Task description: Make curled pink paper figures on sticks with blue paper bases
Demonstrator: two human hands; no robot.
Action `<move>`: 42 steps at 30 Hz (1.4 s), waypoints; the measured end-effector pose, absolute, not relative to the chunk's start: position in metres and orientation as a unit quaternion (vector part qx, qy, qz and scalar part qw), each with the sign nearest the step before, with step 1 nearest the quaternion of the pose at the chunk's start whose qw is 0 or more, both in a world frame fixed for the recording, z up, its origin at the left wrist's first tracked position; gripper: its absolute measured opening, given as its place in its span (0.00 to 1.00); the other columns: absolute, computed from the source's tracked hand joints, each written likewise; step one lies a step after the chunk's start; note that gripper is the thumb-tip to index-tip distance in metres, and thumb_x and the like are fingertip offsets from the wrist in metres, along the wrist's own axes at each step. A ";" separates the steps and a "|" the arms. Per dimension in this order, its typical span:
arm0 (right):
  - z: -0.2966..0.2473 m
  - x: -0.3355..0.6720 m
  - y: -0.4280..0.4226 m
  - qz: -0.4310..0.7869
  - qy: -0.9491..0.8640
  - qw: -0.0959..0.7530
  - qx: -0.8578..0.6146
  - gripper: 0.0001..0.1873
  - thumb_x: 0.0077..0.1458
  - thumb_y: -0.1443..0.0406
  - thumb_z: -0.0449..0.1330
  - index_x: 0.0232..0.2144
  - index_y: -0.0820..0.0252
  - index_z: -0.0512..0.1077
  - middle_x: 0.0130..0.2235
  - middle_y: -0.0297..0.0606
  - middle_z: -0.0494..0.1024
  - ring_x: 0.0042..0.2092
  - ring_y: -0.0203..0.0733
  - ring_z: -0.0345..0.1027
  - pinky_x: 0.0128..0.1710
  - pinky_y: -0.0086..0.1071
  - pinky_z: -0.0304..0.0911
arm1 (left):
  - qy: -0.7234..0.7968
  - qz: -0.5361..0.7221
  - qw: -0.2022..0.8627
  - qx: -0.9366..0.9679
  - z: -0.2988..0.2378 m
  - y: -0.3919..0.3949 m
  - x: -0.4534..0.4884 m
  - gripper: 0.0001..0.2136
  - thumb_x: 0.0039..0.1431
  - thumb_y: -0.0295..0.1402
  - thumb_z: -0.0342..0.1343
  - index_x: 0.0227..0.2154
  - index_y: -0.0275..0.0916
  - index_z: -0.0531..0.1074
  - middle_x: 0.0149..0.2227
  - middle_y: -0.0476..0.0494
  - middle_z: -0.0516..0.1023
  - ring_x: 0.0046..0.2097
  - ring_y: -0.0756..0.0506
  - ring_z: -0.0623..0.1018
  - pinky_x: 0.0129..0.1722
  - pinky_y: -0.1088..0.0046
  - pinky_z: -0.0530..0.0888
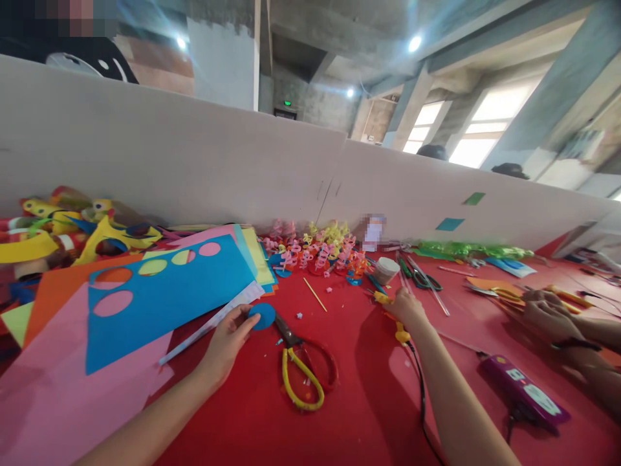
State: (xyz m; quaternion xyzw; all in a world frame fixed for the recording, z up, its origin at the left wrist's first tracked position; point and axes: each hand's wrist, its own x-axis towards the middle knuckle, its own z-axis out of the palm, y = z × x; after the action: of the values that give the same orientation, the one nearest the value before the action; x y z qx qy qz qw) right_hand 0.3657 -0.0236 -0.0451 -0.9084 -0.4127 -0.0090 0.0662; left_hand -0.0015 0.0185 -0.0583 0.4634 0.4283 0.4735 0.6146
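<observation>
My left hand (227,342) pinches a small blue paper disc (263,316) just above the red table (349,362). Right beside the disc lie scissors with yellow and red handles (301,369). My right hand (406,309) is closed around a yellow glue gun (400,331), whose black cord (420,395) trails back along my forearm. A big blue sheet with round holes cut out (165,291) lies to the left on pink and orange sheets.
Curled paper ornaments (320,254) stand at the back by a white partition (194,162). A roll of tape (387,269), other scissors (425,279) and sticks lie behind my right hand. Another person's hands (548,314) work at the right, near a purple box (526,391).
</observation>
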 end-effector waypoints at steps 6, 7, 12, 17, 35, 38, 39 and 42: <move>-0.031 0.273 0.004 0.133 -0.618 0.169 -0.756 0.05 0.50 0.66 0.57 0.30 0.60 0.72 0.32 0.39 0.78 0.34 0.40 0.72 0.33 0.27 0.62 | 0.399 0.532 0.639 0.387 -0.057 0.019 -0.001 0.13 0.38 0.36 0.66 0.28 0.38 0.71 0.30 0.52 0.74 0.36 0.49 0.73 0.38 0.75 0.69; -0.032 0.255 0.009 0.162 -0.642 0.171 -0.729 0.04 0.48 0.66 0.59 0.28 0.60 0.73 0.29 0.37 0.78 0.32 0.38 0.72 0.30 0.25 0.61 | 0.398 0.536 0.641 0.378 -0.056 0.019 -0.001 0.13 0.37 0.35 0.66 0.28 0.38 0.72 0.30 0.52 0.74 0.36 0.49 0.73 0.38 0.74 0.69; -0.051 0.206 0.019 0.199 -0.682 0.191 -0.677 0.05 0.46 0.65 0.62 0.28 0.62 0.73 0.26 0.36 0.77 0.29 0.37 0.69 0.26 0.24 0.58 | 0.399 0.540 0.648 0.360 -0.051 0.016 0.000 0.13 0.37 0.34 0.66 0.27 0.36 0.71 0.29 0.51 0.74 0.34 0.49 0.73 0.38 0.74 0.71; -0.062 0.211 0.017 0.205 -0.686 0.206 -0.667 0.02 0.48 0.70 0.60 0.28 0.64 0.73 0.26 0.36 0.75 0.28 0.35 0.67 0.27 0.24 0.58 | 0.393 0.529 0.660 0.362 -0.054 0.016 0.002 0.14 0.36 0.33 0.66 0.29 0.36 0.72 0.31 0.48 0.76 0.34 0.49 0.74 0.36 0.73 0.73; -0.028 0.154 -0.006 0.122 -0.839 0.063 -0.526 0.04 0.52 0.69 0.58 0.29 0.62 0.74 0.33 0.41 0.76 0.38 0.42 0.65 0.39 0.32 0.57 | 0.379 0.521 0.666 0.376 -0.056 0.018 -0.002 0.11 0.40 0.32 0.66 0.28 0.37 0.73 0.30 0.50 0.75 0.34 0.50 0.73 0.36 0.76 0.73; -0.021 0.174 0.004 0.172 -0.780 0.179 -0.574 0.05 0.53 0.70 0.57 0.31 0.63 0.73 0.33 0.39 0.77 0.36 0.37 0.68 0.38 0.28 0.59 | 0.373 0.520 0.669 0.378 -0.058 0.020 -0.004 0.11 0.39 0.32 0.66 0.28 0.37 0.73 0.31 0.50 0.75 0.35 0.50 0.73 0.36 0.77 0.73; -0.018 0.186 0.008 0.183 -0.739 0.216 -0.611 0.05 0.53 0.71 0.56 0.32 0.62 0.73 0.33 0.38 0.77 0.34 0.36 0.68 0.35 0.26 0.59 | 0.370 0.520 0.671 0.377 -0.058 0.021 -0.005 0.11 0.39 0.32 0.67 0.28 0.37 0.73 0.30 0.50 0.75 0.35 0.50 0.73 0.36 0.77 0.73; -0.015 0.231 0.016 0.151 -0.640 0.237 -0.716 0.07 0.53 0.71 0.54 0.32 0.64 0.72 0.31 0.39 0.77 0.31 0.36 0.69 0.30 0.25 0.58 | 0.371 0.519 0.674 0.372 -0.057 0.021 -0.005 0.11 0.38 0.32 0.67 0.27 0.37 0.74 0.29 0.50 0.75 0.34 0.50 0.73 0.36 0.76 0.73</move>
State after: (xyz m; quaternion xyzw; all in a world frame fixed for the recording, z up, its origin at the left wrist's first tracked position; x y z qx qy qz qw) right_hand 0.2310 0.0159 -0.0150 -0.7156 -0.6396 0.1512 0.2366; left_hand -0.0050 0.0208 -0.0574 0.3723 0.3713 0.5194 0.6736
